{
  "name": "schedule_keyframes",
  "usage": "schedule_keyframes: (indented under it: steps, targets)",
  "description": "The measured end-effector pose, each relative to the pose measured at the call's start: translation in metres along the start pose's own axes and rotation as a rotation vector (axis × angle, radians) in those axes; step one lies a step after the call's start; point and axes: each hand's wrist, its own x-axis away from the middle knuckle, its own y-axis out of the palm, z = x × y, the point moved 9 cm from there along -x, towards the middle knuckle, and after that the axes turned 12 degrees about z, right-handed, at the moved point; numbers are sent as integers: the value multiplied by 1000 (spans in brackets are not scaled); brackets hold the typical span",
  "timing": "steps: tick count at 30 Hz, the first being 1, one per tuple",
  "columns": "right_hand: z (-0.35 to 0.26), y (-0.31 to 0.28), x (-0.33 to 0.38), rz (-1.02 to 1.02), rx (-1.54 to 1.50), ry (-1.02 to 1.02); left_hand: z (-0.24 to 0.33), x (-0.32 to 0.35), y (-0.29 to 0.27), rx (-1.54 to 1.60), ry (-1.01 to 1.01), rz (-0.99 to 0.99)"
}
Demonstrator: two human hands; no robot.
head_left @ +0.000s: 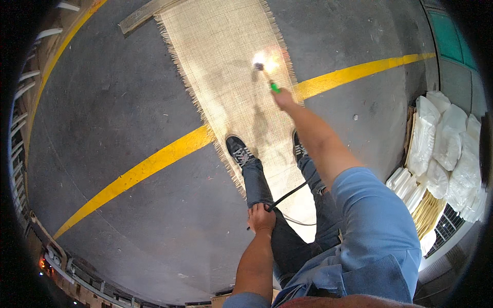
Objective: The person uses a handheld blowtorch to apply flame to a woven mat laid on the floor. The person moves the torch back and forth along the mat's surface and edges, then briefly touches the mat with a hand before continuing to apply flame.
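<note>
My right hand [284, 99] is wrapped round the green handle of a gas torch [265, 75], held out in front of me. At the torch's dark head a bright flame glows over a long strip of woven burlap [221, 56] with frayed edges, spread on the floor. How far the head is from the cloth I cannot tell. Down by my left knee, my left hand [262, 218] is closed on a black hose [289, 195], which runs up to the right across my legs. My left shoe [240, 150] and right shoe [299, 148] are on or beside the burlap.
A wooden board [138, 19] lies at the burlap's far left. A yellow line [149, 167] crosses the grey floor [128, 102] beneath the cloth. White plastic-wrapped bundles [444, 143] are piled on the right. Along the left edge stand white rack bars [25, 90].
</note>
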Motion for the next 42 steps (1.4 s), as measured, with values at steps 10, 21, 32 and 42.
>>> schedule_keyframes:
  steps: [10,21,32,42]
  targets:
    - [-124,164,189,-466,95,-463,11,-8,-21,93,-52,19]
    - [-139,107,115,-371,163,-413,44,-25,-32,68,-42,72]
    - [4,-217,-139,349,230,-101,83,-25,-28,34,-47,83]
    - [21,-267,-147,490,166,-42,85,-30,-27,34,-75,-2]
